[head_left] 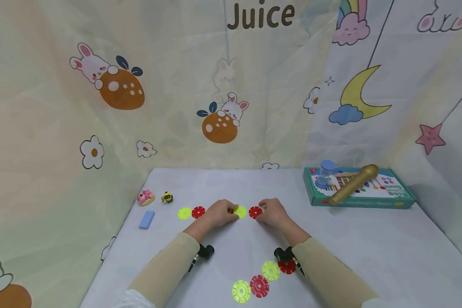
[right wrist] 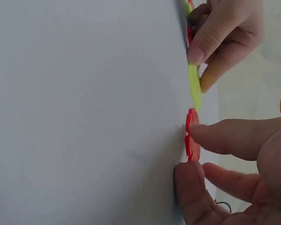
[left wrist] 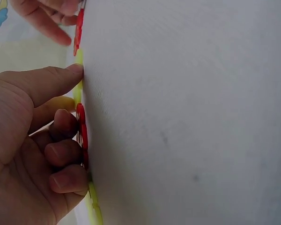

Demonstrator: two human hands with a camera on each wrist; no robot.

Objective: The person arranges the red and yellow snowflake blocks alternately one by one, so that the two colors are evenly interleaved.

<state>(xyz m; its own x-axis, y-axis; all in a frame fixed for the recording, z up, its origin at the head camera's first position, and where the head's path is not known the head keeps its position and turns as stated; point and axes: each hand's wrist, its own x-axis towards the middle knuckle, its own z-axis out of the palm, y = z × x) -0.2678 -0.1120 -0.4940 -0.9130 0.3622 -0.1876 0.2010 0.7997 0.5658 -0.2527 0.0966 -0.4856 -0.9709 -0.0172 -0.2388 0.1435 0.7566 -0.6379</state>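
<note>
My left hand [head_left: 219, 213] pinches a yellow-green notched plastic disc [head_left: 240, 211] between thumb and forefinger, its other fingers curled over the table. Just right of it lies a red notched disc [head_left: 255, 212], pinched at its right edge by my right hand [head_left: 274, 214]. In the right wrist view, the thumb presses on the face of this red disc [right wrist: 193, 136], with a narrow gap to the yellow-green disc [right wrist: 195, 86]. Left of my left hand, a second red disc [head_left: 198, 212] and another yellow-green disc [head_left: 184, 213] lie in the same row.
Nearer me lie yellow-green discs [head_left: 241, 291] and red discs [head_left: 259, 286], one partly behind the right wrist camera. A blue block [head_left: 146, 220], pink figurine [head_left: 145, 197] and bee toy [head_left: 167, 197] sit left. A green box [head_left: 369, 201] back right bears a gold microphone-shaped object [head_left: 354, 185] and blue-capped timer [head_left: 325, 174].
</note>
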